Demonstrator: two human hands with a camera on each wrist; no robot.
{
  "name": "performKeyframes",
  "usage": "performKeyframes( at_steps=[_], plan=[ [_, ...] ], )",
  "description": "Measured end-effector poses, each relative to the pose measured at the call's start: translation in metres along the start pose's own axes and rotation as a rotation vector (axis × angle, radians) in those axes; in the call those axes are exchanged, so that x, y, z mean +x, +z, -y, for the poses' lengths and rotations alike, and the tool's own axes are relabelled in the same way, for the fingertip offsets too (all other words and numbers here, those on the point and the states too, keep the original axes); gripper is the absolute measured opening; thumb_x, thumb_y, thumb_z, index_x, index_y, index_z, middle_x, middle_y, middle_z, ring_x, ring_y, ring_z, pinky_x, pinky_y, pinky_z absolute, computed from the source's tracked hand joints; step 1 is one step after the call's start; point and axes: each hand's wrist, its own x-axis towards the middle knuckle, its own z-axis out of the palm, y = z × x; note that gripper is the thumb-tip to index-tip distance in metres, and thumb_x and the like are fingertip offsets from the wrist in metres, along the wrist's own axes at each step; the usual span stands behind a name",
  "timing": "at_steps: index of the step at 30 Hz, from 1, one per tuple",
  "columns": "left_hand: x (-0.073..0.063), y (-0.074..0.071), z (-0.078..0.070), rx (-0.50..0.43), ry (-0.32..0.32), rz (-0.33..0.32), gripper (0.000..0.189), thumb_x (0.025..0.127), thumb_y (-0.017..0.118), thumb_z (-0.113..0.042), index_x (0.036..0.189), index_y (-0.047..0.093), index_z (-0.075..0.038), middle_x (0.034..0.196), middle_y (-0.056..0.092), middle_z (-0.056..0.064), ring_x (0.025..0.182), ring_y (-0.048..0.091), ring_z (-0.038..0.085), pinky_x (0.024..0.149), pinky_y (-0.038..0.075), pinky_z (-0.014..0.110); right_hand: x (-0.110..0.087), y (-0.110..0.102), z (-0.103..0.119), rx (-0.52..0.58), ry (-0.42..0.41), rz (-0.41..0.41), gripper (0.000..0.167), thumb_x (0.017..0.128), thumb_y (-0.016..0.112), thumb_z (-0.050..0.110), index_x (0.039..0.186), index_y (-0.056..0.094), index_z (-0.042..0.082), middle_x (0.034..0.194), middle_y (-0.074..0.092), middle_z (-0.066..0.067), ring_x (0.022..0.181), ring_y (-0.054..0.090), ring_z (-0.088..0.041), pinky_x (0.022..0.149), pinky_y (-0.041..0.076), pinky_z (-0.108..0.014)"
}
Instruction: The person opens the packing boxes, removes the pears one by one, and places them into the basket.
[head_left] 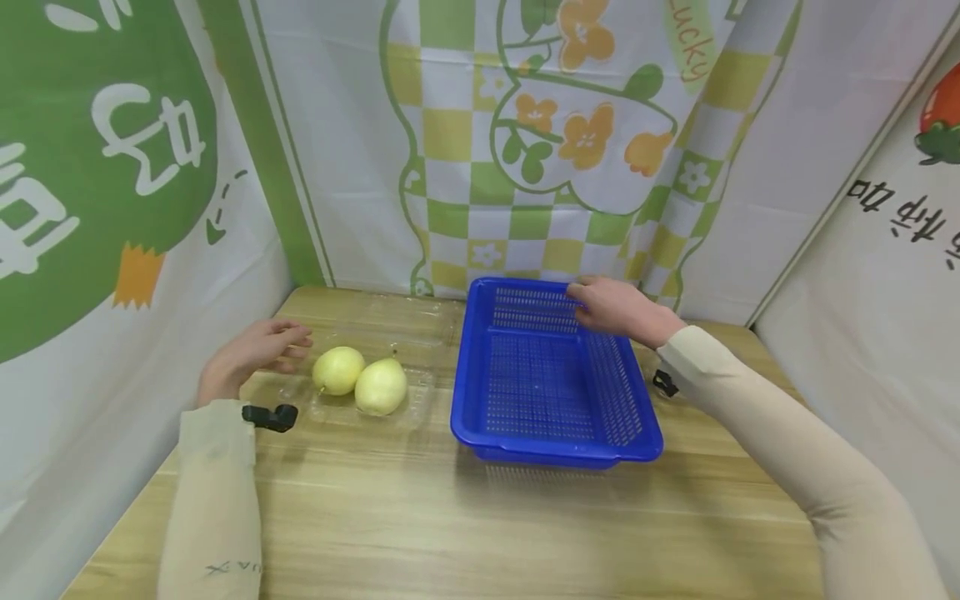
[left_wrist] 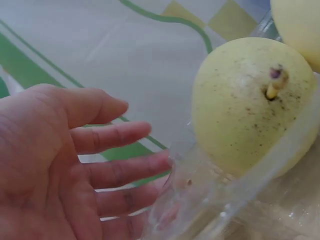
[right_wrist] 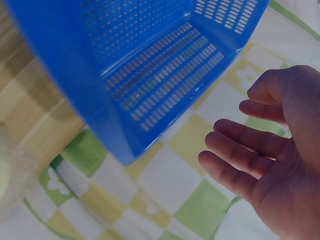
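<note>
Two pale yellow pears (head_left: 381,387) lie side by side in a clear plastic box (head_left: 420,387) on the left half of the table. Just left of that box is my left hand (head_left: 258,352), its fingers spread loosely with nothing in them. In the left wrist view, the fingertips come up to the clear plastic edge near a speckled pear (left_wrist: 245,110); whether they touch it I cannot tell. A blue perforated basket (head_left: 540,383) stands at the centre right. Over its far right corner hovers my right hand (head_left: 622,310), relaxed, holding nothing and apart from the rim in the right wrist view.
The box's transparent lid (head_left: 397,321) lies folded back toward the rear. A patterned curtain (head_left: 547,242) closes off the back, and printed cloth walls (head_left: 247,183) stand at both sides. Bare wooden table (head_left: 375,517) stretches across the front.
</note>
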Motion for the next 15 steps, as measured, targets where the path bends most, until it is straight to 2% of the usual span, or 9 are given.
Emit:
performKeyframes(
  at_steps=[3,6,8,12,15],
  plan=[
    [0.001,0.001,-0.005,0.010,0.015,-0.009,0.067,0.105,0.034,-0.041,0.148,0.025,0.009,0.145,0.039,0.036,0.130,0.046,0.047,0.093,0.054,0.043,-0.007,0.001,-0.007,0.024,0.039,0.021,0.003,0.089,0.053,0.009,0.089,0.056,0.007,0.080,0.057,-0.007,0.068,0.054,-0.024,0.058,0.045,-0.039],
    [0.002,0.003,-0.011,0.034,0.033,-0.030,0.065,0.106,0.034,-0.040,0.147,0.027,0.009,0.144,0.040,0.035,0.130,0.046,0.047,0.093,0.054,0.043,-0.014,0.002,-0.012,0.055,0.072,0.050,0.020,0.092,0.054,0.012,0.108,0.062,0.003,0.098,0.066,-0.015,0.086,0.064,-0.031,0.072,0.053,-0.046],
    [0.002,0.004,-0.015,0.060,0.046,-0.043,0.064,0.106,0.034,-0.040,0.147,0.028,0.009,0.143,0.041,0.035,0.129,0.047,0.047,0.094,0.053,0.046,-0.018,0.003,-0.014,0.076,0.102,0.075,0.029,0.093,0.054,0.013,0.119,0.061,0.002,0.109,0.067,-0.019,0.097,0.065,-0.034,0.080,0.054,-0.049],
    [0.001,0.005,-0.021,0.134,0.074,-0.058,0.062,0.105,0.034,-0.041,0.144,0.034,0.008,0.141,0.044,0.034,0.128,0.048,0.048,0.096,0.051,0.052,-0.026,0.008,-0.018,0.119,0.149,0.115,0.036,0.096,0.052,0.016,0.128,0.057,0.001,0.118,0.065,-0.022,0.104,0.064,-0.036,0.086,0.053,-0.050],
    [0.001,0.005,-0.025,0.168,0.090,-0.058,0.061,0.105,0.035,-0.041,0.142,0.038,0.008,0.139,0.046,0.034,0.127,0.049,0.049,0.098,0.049,0.053,-0.031,0.013,-0.019,0.142,0.157,0.102,0.038,0.095,0.053,0.015,0.129,0.057,0.000,0.120,0.064,-0.024,0.107,0.062,-0.037,0.089,0.052,-0.051]
  ],
)
